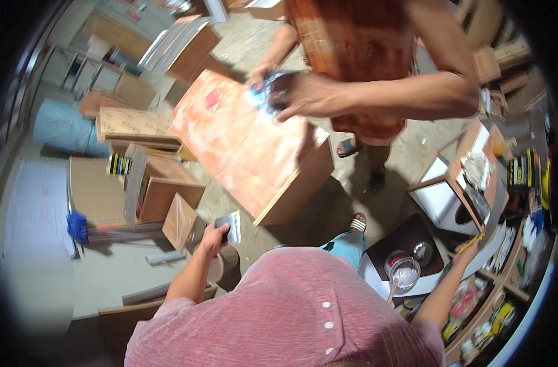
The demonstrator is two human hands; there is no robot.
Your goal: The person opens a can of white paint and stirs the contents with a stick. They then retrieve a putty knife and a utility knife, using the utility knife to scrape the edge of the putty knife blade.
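Note:
My left hand [214, 238] is closed around a flat, grey, square-edged piece with a pale rim, like a scraper blade [231, 227], held out beside the wooden cabinet. Out to the right, my right hand [466, 252] grips a slim yellow-handled tool [472, 243] by the curved shelf edge; its exact kind is too small to tell. The big cabinet [230, 140] lies before me, its orange-brown top smeared with whitish patches. A small red piece [213, 99] rests on it. Below my right arm's reach stands an open can of pale paste [405, 275] with a stick in it.
Across the cabinet a co-worker in a brown apron holds a blue-and-white bundle [268, 92] in both hands. Shelves with bottles and packets [499, 312] line the right. Wooden boxes [169, 183], boards [138, 124] and a blue roll [68, 128] crowd the left.

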